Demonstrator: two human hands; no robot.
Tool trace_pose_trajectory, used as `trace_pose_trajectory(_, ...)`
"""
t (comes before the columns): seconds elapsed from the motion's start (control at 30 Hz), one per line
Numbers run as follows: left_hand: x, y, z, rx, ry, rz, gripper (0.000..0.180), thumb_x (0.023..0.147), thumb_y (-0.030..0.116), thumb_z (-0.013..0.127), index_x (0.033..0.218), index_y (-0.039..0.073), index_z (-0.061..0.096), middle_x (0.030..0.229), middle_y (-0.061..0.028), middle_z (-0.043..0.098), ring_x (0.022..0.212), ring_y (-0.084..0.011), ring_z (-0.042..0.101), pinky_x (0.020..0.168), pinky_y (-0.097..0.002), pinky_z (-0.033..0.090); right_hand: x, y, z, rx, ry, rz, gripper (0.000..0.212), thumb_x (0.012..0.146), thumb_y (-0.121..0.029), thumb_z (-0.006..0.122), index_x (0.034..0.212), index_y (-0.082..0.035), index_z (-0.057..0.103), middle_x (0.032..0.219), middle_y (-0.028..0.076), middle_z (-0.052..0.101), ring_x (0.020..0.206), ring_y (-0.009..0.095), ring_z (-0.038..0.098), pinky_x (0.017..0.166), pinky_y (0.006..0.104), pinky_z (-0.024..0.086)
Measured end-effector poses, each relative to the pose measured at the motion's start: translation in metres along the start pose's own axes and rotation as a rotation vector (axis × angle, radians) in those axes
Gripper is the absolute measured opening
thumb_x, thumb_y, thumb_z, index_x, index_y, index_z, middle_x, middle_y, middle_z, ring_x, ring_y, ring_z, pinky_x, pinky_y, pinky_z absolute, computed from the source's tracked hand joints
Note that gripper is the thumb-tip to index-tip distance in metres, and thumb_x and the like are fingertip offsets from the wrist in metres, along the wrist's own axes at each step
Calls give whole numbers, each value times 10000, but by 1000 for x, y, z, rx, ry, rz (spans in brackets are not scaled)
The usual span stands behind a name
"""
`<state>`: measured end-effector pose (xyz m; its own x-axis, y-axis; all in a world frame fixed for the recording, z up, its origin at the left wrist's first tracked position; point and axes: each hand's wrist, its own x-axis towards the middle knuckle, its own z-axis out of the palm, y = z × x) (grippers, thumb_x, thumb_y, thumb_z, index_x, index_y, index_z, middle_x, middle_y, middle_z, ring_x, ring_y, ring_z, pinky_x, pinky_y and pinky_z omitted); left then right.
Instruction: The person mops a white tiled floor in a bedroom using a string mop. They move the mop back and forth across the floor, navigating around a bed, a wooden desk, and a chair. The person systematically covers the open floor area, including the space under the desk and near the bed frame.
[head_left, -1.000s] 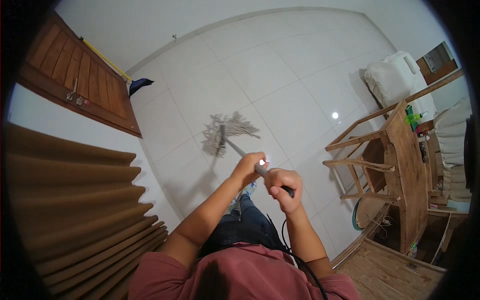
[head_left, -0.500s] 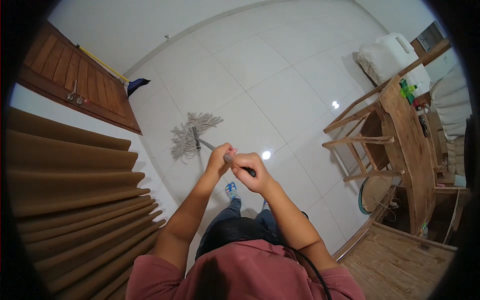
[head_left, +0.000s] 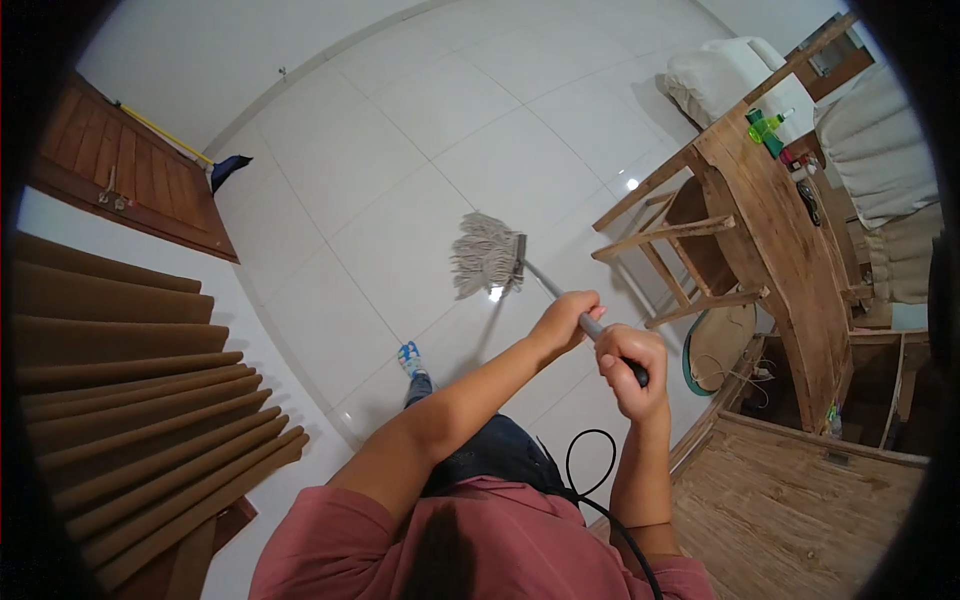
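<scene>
Both my hands are closed round the grey handle of a string mop. My left hand grips the shaft lower down. Close behind it, my right hand wraps the top, where a black end cap sticks out past the fingers. The handle slants away to the upper left, down to a dark clamp. Grey-white strands spread leftward from that clamp, flat on the white tiled floor.
On the right stand a wooden table and a wooden chair, its legs near the mop. A green spray bottle is on the tabletop. A brown curtain hangs left, near a wooden door and a broom.
The mop head has swept from left to right across the floor, its strands now trailing left. Both hands have moved right with the handle, and my view has shifted.
</scene>
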<state>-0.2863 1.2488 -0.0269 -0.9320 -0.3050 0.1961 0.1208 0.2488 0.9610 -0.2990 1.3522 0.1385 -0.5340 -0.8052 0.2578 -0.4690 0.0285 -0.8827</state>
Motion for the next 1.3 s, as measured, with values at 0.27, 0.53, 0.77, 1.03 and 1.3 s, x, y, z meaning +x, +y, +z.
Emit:
trace_pose_trajectory(0.27,8,-40,83,-620,-10,-301,187,798,67,516,633,47,430,679,-33,400,645,-124,380,639,-268,410,-41,24,-30,362,185,-15,223,741,-101,555,594,-16,410,548,54,452,499,137,404,488,265,316)
trace_pose_trajectory(0.53,-52,-9,20,-577,38,-391,219,788,179,520,607,68,469,625,-11,443,599,-102,396,590,-245,358,-50,-2,22,308,11,-99,184,657,-37,586,585,-26,417,562,71,468,507,191,452,524,291,357)
trace_pose_trajectory(0.77,-144,8,-38,-38,254,-190,217,804,63,617,669,9,456,621,-200,497,569,-368,451,530,-419,372,-72,-35,78,465,-185,-178,198,645,-49,597,580,-33,410,561,77,463,503,219,453,509,303,350)
trace_pose_trajectory(1.03,-242,38,-106,165,432,-283,210,808,67,633,656,50,488,541,-92,465,518,-168,397,484,-312,342,-93,-57,157,613,-303,-174,262,714,-115,603,576,-26,398,564,79,472,525,214,455,541,313,371)
trace_pose_trajectory(1.3,-312,2,-163,135,531,-502,165,808,104,611,709,38,496,602,-49,439,629,-127,408,566,-294,363,-94,-61,231,659,-423,-278,201,738,-41,557,616,-15,400,563,76,390,522,211,382,540,323,333)
